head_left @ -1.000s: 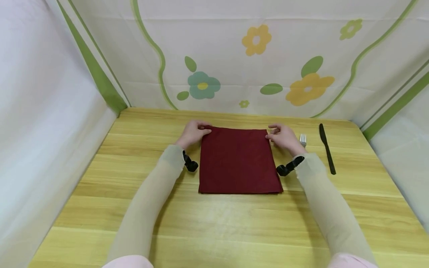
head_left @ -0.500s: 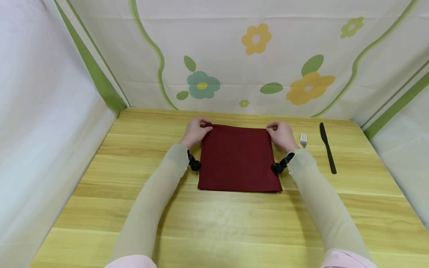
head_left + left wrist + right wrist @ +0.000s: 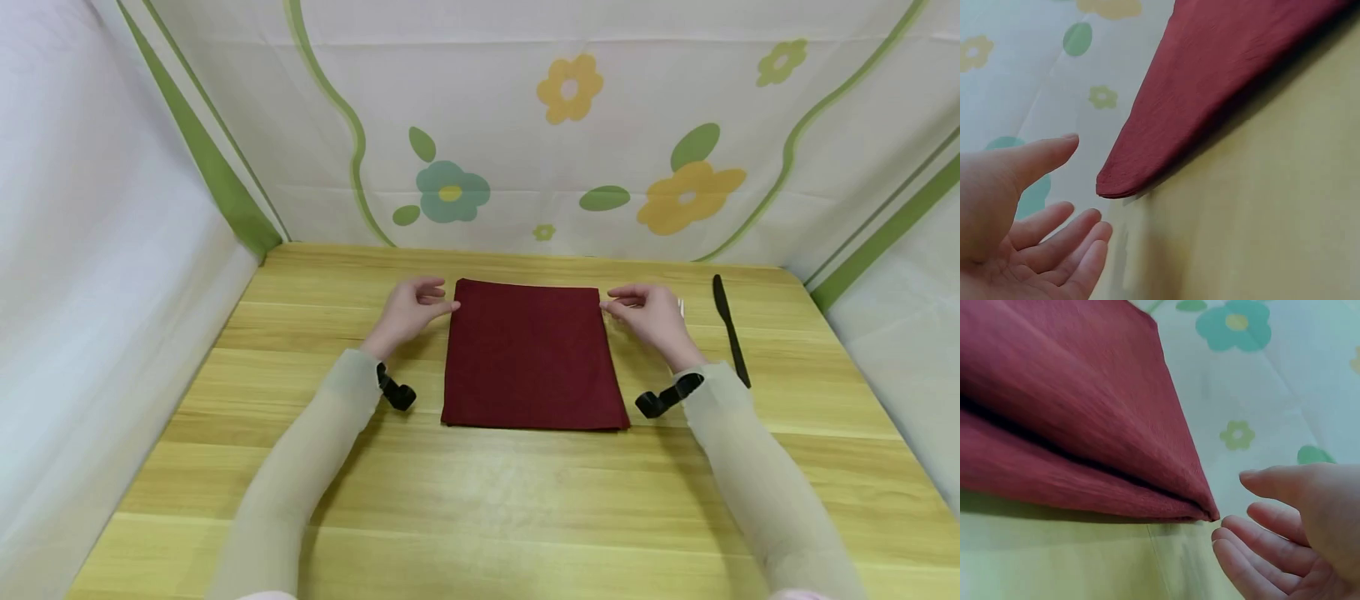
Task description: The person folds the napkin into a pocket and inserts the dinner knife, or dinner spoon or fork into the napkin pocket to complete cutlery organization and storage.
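A dark red cloth napkin [image 3: 532,358], folded into a square, lies flat in the middle of the wooden table. Its layered edges show in the right wrist view, where the folded napkin [image 3: 1097,419] tapers to a corner. Beside the far left corner is my left hand [image 3: 408,312], fingers loosely spread and holding nothing. In the left wrist view a gap separates that hand [image 3: 1041,219] from the cloth corner. My right hand [image 3: 651,318] hovers by the far right corner, thumb and fingers apart, nothing between them. Its fingertips [image 3: 1225,534] are right by the cloth's corner.
A black knife [image 3: 730,329] lies on the table [image 3: 480,517] at the right. Between it and the napkin, a fork [image 3: 681,307] is mostly hidden behind my right hand. A white fabric wall with printed flowers [image 3: 453,192] rises along the back edge.
Both hands have let go of the napkin's far corners and moved outward, left hand to the left, right hand to the right. The fork is now mostly covered by the right hand.
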{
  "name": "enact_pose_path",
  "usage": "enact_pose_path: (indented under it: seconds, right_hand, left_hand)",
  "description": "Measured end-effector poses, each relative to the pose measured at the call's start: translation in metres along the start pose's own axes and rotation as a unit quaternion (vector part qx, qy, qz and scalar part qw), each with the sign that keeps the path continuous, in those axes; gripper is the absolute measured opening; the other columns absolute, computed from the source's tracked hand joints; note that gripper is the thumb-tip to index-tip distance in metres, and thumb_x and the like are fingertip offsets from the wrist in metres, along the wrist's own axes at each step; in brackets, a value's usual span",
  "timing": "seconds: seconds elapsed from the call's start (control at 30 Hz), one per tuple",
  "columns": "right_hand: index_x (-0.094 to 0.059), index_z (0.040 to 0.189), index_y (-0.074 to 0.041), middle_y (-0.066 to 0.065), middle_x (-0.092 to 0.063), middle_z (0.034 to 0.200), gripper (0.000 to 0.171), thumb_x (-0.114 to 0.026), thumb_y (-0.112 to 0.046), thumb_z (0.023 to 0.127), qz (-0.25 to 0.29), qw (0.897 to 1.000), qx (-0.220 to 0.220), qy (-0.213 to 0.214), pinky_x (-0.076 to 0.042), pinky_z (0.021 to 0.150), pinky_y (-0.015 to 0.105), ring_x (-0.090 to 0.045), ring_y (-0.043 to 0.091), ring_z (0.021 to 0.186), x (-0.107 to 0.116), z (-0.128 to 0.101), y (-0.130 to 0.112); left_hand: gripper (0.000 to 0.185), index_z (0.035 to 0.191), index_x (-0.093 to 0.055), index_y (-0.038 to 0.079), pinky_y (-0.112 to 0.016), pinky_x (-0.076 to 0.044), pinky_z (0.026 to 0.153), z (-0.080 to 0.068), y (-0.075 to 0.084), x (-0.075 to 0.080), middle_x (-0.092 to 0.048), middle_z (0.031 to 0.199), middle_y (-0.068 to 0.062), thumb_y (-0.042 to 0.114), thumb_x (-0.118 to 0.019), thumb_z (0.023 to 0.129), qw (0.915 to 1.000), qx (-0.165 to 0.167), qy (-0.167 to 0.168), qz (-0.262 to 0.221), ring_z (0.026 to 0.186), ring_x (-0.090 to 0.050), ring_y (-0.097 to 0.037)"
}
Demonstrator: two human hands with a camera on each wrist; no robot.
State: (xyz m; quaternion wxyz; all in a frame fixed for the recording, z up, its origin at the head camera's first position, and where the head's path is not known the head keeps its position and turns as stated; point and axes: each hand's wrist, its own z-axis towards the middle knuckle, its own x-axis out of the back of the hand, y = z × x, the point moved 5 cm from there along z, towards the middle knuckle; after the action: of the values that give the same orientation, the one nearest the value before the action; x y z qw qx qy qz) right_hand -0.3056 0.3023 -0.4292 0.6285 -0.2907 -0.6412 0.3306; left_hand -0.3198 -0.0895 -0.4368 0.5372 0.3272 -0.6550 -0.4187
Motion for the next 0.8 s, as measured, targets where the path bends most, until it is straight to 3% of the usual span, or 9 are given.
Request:
enact_pose_path:
  seconds: [0.27,0.4,0.53,0.8]
  right_hand:
    - [-0.069,0.123,0.002,0.018,-0.073,0.105,0.048,-0.074,-0.036,0.095,0.024,0.997,-0.023,-0.063,-0.058,0.072,0.034,-0.071,0.032,0.092,-0.002,-0.037,-0.002]
    - [-0.071,0.117,0.000,0.015,-0.074,0.101,0.045,-0.075,-0.039,0.094,0.029,0.995,-0.039,-0.083,-0.058,0.072,0.032,-0.071,0.028,0.088,-0.004,-0.056,0.002]
    - [-0.074,0.109,-0.002,0.012,-0.075,0.093,0.042,-0.077,-0.040,0.093,0.025,0.994,-0.047,-0.093,-0.058,0.069,0.032,-0.071,0.026,0.081,-0.006,-0.074,0.003]
    - [-0.074,0.108,-0.002,0.009,-0.073,0.088,0.040,-0.078,-0.038,0.092,0.025,0.991,-0.062,-0.118,-0.059,0.067,0.035,-0.068,0.026,0.079,-0.010,-0.103,0.003]
  left_hand:
    - [0.058,0.139,-0.059,0.000,-0.042,-0.053,0.092,-0.044,-0.004,-0.003,-0.068,0.121,-0.015,0.027,-0.080,0.092,0.9984,-0.004,-0.043,0.036,0.107,-0.065,-0.028]
    - [0.054,0.136,-0.061,-0.002,-0.040,-0.055,0.086,-0.063,-0.007,-0.004,-0.071,0.112,-0.012,0.025,-0.079,0.093,0.9974,0.000,-0.060,0.039,0.099,-0.068,-0.025]
    - [0.049,0.135,-0.062,-0.001,-0.039,-0.056,0.085,-0.079,-0.008,-0.003,-0.073,0.106,-0.009,0.022,-0.077,0.094,0.9970,0.010,-0.070,0.031,0.097,-0.069,-0.023]
    - [0.048,0.133,-0.065,0.001,-0.034,-0.056,0.079,-0.103,-0.010,-0.008,-0.074,0.101,-0.005,0.023,-0.078,0.093,0.9954,0.034,-0.088,0.019,0.092,-0.070,-0.019]
